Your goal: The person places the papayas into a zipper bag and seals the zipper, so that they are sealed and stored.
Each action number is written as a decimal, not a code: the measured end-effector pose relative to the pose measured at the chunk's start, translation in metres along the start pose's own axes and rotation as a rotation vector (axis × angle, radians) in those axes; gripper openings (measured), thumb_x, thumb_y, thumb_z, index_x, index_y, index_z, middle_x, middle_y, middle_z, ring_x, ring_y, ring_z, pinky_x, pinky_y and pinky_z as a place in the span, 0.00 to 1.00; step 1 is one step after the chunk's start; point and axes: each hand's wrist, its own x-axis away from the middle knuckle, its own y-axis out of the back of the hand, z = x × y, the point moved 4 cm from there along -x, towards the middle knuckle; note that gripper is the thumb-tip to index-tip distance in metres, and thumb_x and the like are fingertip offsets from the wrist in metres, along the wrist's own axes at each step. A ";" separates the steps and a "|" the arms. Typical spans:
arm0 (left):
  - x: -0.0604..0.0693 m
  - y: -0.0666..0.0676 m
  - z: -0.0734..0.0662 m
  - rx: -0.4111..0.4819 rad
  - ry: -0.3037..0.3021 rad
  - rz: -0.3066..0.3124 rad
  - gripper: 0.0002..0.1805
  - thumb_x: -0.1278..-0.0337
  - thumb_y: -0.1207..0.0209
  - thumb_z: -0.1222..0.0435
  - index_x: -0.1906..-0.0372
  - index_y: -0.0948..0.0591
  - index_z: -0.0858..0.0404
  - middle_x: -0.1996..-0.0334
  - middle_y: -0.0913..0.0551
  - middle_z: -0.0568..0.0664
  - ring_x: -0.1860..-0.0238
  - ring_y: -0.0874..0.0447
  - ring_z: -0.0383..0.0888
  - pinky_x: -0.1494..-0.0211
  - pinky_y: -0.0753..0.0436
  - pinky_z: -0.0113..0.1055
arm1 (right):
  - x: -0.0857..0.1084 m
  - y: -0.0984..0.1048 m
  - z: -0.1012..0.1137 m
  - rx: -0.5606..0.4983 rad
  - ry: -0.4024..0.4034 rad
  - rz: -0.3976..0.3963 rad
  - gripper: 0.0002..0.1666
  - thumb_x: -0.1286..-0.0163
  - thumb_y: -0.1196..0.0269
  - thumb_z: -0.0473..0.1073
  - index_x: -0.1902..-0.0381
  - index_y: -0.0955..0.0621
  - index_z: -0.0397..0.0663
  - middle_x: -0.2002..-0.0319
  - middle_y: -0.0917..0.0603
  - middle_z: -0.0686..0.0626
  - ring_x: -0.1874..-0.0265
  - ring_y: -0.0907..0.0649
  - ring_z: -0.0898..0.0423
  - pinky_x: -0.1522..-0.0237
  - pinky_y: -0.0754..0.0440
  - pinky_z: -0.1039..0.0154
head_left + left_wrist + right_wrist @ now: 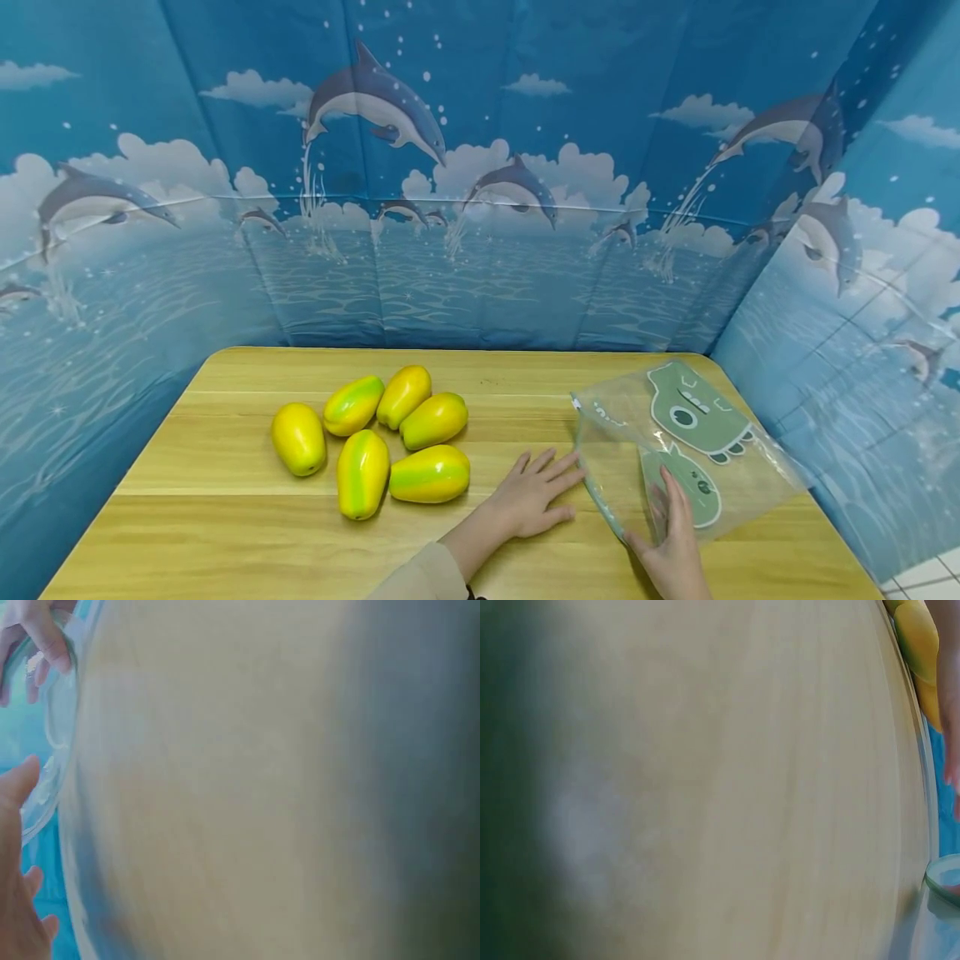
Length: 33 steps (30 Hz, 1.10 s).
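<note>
A clear zip bag [600,450] with green cartoon dinosaur prints lies on the right of the wooden table. At its lower side my right hand [671,542] holds the bag, with the thumb by the edge of its mouth and the fingers farther in over the plastic. My left hand [536,496] is spread palm down beside the mouth, with straight fingers reaching the bag's edge. In the left wrist view, the right hand [34,630] curves over the bag's rim [64,727], and part of the left hand [19,885] shows lower down.
Several yellow-green papayas [363,475] lie grouped on the left half of the table [225,533]. A blue curtain [480,275] printed with dolphins hangs behind the table and along its sides.
</note>
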 end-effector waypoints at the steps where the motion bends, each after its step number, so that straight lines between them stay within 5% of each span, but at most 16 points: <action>1: 0.002 0.004 0.000 0.012 0.000 -0.025 0.31 0.34 0.63 0.44 0.29 0.50 0.44 0.28 0.58 0.39 0.29 0.56 0.47 0.31 0.49 0.51 | 0.000 0.000 0.000 -0.001 -0.001 0.001 0.70 0.71 0.33 0.13 0.29 0.53 0.42 0.36 0.48 0.31 0.43 0.39 0.70 0.51 0.42 0.89; 7: 0.020 0.030 0.006 0.031 0.066 -0.228 0.32 0.36 0.55 0.47 0.30 0.45 0.50 0.30 0.45 0.48 0.31 0.48 0.47 0.32 0.45 0.50 | -0.001 -0.001 0.001 -0.014 0.011 -0.010 0.70 0.72 0.34 0.12 0.30 0.53 0.39 0.38 0.47 0.29 0.48 0.45 0.83 0.51 0.42 0.90; 17: 0.066 0.071 0.029 0.104 0.210 -0.638 0.32 0.46 0.43 0.54 0.35 0.36 0.55 0.38 0.34 0.51 0.38 0.37 0.48 0.37 0.36 0.49 | -0.001 -0.001 0.000 -0.003 -0.005 -0.010 0.70 0.71 0.34 0.13 0.30 0.53 0.40 0.38 0.47 0.28 0.49 0.46 0.83 0.52 0.43 0.91; 33: 0.153 0.101 0.093 0.142 0.454 -1.063 0.31 0.54 0.37 0.63 0.41 0.31 0.65 0.43 0.29 0.58 0.43 0.34 0.56 0.42 0.37 0.52 | -0.002 -0.001 -0.001 -0.011 0.000 -0.029 0.69 0.72 0.35 0.13 0.30 0.53 0.39 0.39 0.47 0.28 0.49 0.44 0.82 0.52 0.41 0.90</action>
